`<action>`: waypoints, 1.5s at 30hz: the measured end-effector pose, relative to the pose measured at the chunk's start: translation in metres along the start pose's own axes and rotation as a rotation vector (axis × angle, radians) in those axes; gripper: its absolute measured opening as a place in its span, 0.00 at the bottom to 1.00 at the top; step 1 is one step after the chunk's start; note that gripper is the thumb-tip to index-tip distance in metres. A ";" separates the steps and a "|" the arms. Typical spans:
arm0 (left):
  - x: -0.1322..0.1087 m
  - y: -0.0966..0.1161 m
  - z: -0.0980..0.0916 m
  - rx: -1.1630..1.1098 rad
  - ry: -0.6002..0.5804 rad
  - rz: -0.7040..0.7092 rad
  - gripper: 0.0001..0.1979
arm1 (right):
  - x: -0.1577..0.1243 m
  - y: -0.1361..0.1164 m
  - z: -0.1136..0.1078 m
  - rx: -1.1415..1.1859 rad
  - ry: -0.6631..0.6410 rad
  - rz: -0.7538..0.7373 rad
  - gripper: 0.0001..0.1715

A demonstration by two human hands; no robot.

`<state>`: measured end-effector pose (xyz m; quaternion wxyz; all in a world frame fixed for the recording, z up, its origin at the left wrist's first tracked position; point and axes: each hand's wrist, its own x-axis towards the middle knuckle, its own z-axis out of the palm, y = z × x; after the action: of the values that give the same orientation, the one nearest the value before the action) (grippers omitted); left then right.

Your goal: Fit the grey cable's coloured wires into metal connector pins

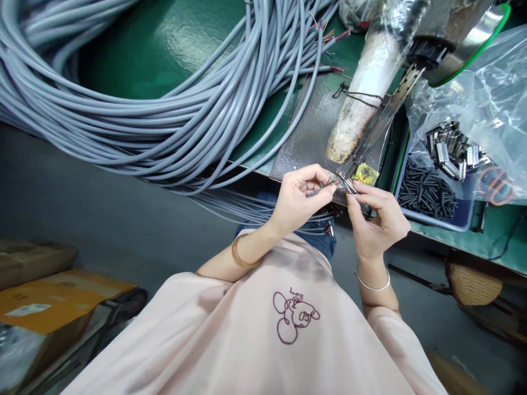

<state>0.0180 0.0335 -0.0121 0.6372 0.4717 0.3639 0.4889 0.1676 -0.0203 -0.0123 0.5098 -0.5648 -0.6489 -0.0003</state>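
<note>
the small silver metal connector [345, 184] sat right between your two hands, just over the near edge of the bench and above your lap. your right hand [376, 216] had it pinched, thumb and forefinger closed tight on it, the other fingers curled in loosely underneath. your left hand [300, 198] was closed too, thumb and fingertips nipping the thin coloured wires [328, 181] where they met the connector, so both hands were nearly touching at the tips.

just behind the connector lay a small yellow scrap [365, 174] on the dark scuffed metal plate [307, 131], and a dirty white wrapped cylinder [362, 93] leaned down onto that plate from the upper right. off to your right was a blue plastic tray [434, 220] full of short black tubes [426, 193], with a clear plastic bag [494, 99] of more silver connectors slumped over its far side.

to the left, a big loose coil of grey cables [164, 109] sprawled over the green tabletop [173, 38] and spilled past its edge. a few of them ran down toward your lap.

you had an amber bangle [239, 255] on the left wrist and a thin silver bangle [373, 285] on the right. an orange cardboard box [61, 302] sat on the floor at your left.
</note>
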 end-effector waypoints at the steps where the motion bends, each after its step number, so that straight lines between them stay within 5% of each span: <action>1: 0.000 0.000 0.000 0.006 0.001 0.003 0.09 | 0.000 0.000 0.000 0.003 0.001 -0.003 0.09; 40: 0.002 0.002 -0.003 0.067 -0.033 0.060 0.06 | 0.004 -0.005 -0.005 0.010 -0.034 0.071 0.07; 45: 0.000 0.002 -0.007 -0.029 -0.088 -0.074 0.10 | 0.005 -0.003 -0.009 0.092 -0.062 0.169 0.06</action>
<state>0.0113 0.0354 -0.0120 0.6770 0.4697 0.3455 0.4491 0.1722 -0.0226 -0.0030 0.5132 -0.5932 -0.6137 0.0902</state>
